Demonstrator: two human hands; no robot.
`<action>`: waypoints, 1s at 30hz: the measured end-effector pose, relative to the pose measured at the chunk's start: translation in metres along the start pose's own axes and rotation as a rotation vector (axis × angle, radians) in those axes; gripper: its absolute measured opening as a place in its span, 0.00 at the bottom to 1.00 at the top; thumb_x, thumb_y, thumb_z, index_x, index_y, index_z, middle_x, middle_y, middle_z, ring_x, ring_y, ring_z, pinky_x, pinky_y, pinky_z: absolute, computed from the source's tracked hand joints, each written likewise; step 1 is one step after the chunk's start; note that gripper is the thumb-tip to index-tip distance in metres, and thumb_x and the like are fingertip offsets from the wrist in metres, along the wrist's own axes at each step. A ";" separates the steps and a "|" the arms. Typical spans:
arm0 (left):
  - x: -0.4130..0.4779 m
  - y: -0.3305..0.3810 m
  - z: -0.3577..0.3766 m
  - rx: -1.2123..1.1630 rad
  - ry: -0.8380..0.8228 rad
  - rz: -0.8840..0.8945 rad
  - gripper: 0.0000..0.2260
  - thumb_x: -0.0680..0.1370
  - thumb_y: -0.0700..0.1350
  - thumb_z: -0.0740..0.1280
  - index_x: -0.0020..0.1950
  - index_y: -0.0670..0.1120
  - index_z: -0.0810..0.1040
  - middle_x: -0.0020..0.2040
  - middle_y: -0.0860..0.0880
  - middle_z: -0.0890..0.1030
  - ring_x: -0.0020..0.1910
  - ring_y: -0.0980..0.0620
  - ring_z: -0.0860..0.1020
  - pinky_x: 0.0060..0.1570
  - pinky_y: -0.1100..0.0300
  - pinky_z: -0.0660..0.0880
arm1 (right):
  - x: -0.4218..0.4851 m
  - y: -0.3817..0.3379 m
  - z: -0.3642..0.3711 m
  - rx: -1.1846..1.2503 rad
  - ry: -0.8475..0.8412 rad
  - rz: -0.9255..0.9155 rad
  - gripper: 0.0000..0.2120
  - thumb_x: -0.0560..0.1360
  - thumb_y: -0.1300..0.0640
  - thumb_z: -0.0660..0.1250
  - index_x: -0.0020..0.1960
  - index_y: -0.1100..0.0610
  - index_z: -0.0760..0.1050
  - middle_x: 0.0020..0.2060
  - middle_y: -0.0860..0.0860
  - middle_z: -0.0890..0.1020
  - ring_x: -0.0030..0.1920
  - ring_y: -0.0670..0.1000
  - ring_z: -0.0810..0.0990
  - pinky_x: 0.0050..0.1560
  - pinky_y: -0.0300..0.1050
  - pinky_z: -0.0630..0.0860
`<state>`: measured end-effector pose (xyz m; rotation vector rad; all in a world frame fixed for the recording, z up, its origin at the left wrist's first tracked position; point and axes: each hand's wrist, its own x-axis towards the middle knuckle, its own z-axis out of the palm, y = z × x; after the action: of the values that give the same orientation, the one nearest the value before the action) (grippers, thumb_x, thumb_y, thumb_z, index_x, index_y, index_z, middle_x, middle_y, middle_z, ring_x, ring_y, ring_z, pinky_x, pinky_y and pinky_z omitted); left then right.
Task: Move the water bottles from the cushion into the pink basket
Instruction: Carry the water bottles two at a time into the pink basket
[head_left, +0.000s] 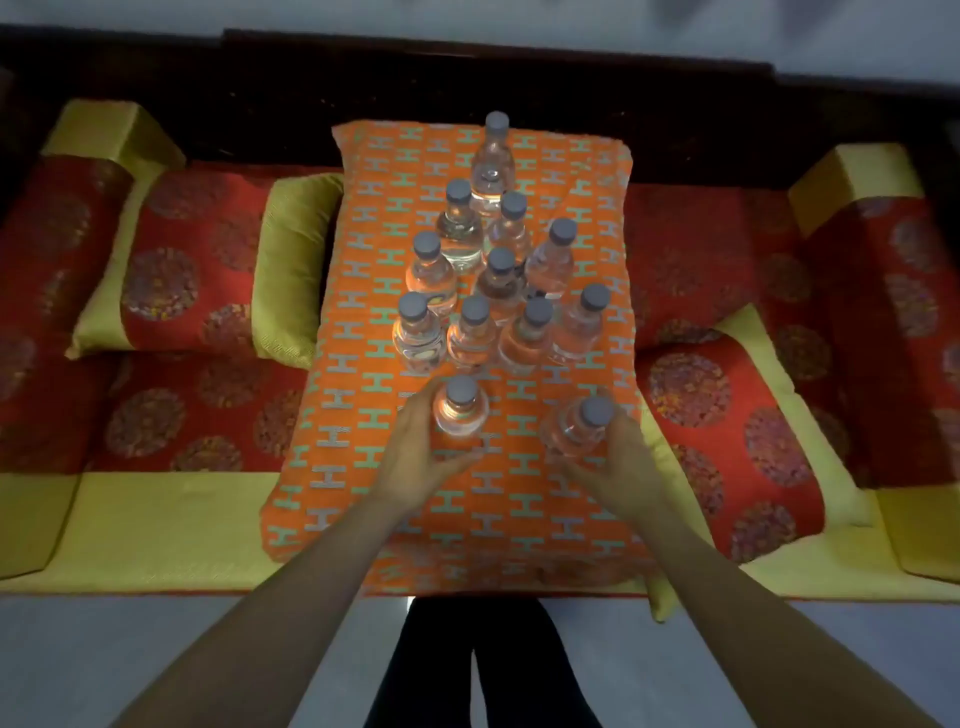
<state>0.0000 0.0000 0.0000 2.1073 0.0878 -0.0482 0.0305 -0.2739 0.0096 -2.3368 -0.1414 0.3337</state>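
Observation:
Several clear water bottles (472, 332) with grey caps stand upright in a cluster on an orange patterned cushion (363, 415). Closest to me, my left hand (415, 462) is wrapped around one upright bottle (460, 413) on the cushion. To its right, my right hand (618, 467) grips a second bottle (579, 428), which leans slightly. No pink basket is in view.
The cushion lies on a dark wooden sofa with a red and yellow seat pad (156, 530). Red and yellow pillows (192, 265) lie left and right (748, 441). Padded armrests (883, 312) flank both ends. My legs (478, 670) stand on a pale floor below.

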 end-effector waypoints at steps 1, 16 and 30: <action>0.004 0.001 0.002 -0.014 -0.003 -0.002 0.45 0.63 0.56 0.78 0.74 0.49 0.60 0.69 0.51 0.69 0.68 0.54 0.68 0.66 0.58 0.66 | 0.002 0.000 0.000 -0.011 0.019 0.000 0.45 0.65 0.35 0.72 0.74 0.51 0.59 0.63 0.47 0.72 0.62 0.49 0.71 0.59 0.49 0.71; 0.006 0.034 -0.030 -0.344 -0.027 -0.166 0.30 0.62 0.44 0.81 0.59 0.52 0.72 0.52 0.56 0.81 0.51 0.54 0.80 0.48 0.62 0.78 | -0.015 -0.028 -0.017 0.395 0.121 0.176 0.28 0.61 0.44 0.78 0.58 0.44 0.71 0.49 0.41 0.82 0.49 0.43 0.81 0.44 0.41 0.78; 0.024 0.154 0.000 -0.482 -0.179 -0.030 0.27 0.63 0.46 0.79 0.57 0.63 0.76 0.50 0.58 0.83 0.50 0.51 0.82 0.44 0.59 0.79 | -0.103 -0.024 -0.123 0.540 0.560 0.265 0.22 0.64 0.57 0.78 0.55 0.49 0.75 0.49 0.48 0.81 0.46 0.41 0.80 0.42 0.38 0.76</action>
<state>0.0367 -0.0777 0.1299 1.6122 0.0205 -0.2124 -0.0338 -0.3606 0.1307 -1.8226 0.4765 -0.1544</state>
